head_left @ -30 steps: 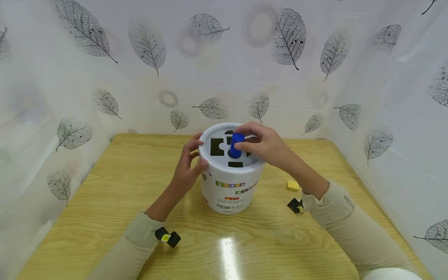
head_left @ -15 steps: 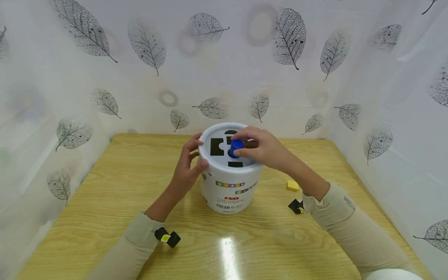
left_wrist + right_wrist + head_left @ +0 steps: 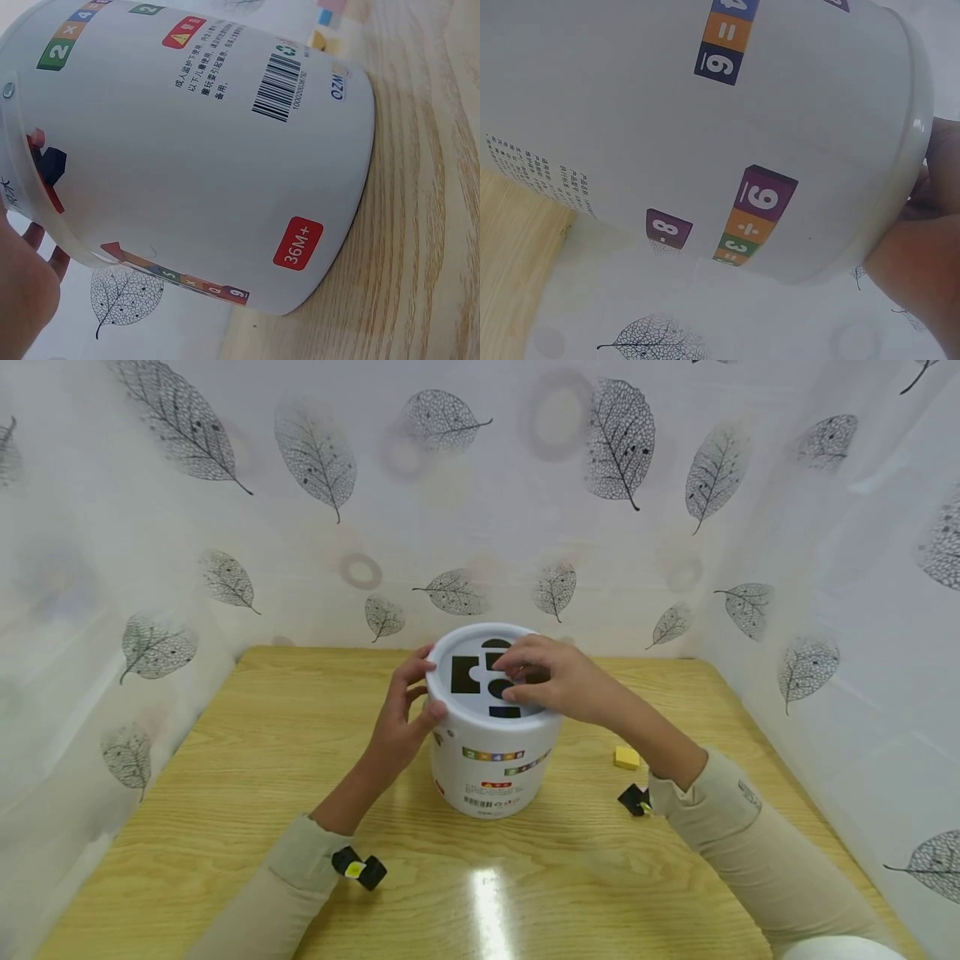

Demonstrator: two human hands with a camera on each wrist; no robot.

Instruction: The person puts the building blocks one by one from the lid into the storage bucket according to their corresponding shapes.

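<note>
A white bucket (image 3: pixel 487 777) stands upright on the table, its lid (image 3: pixel 480 710) pierced by shaped holes. My left hand (image 3: pixel 405 702) grips the bucket at its upper left rim, thumb toward the front and fingers behind. Over the lid's right side hovers my right hand (image 3: pixel 558 681), fingers loosely bent, with nothing visible between them. Its thumb tip is at the edge of the round hole (image 3: pixel 499 689), which looks dark. In the right wrist view, part of the right hand (image 3: pixel 922 247) shows by the bucket's rim, the fingertips hidden behind it.
A small yellow block (image 3: pixel 627 757) lies on the wooden table (image 3: pixel 300 727) to the right of the bucket, beneath the right forearm. Something white and rounded (image 3: pixel 840 947) shows at the lower right corner. A leaf-patterned curtain (image 3: pixel 480 527) stands behind the table.
The blue cylinder, pinched in the right hand, went down into the round hole and is out of sight. The right fingers have come off it. The left hand has stayed in place.
</note>
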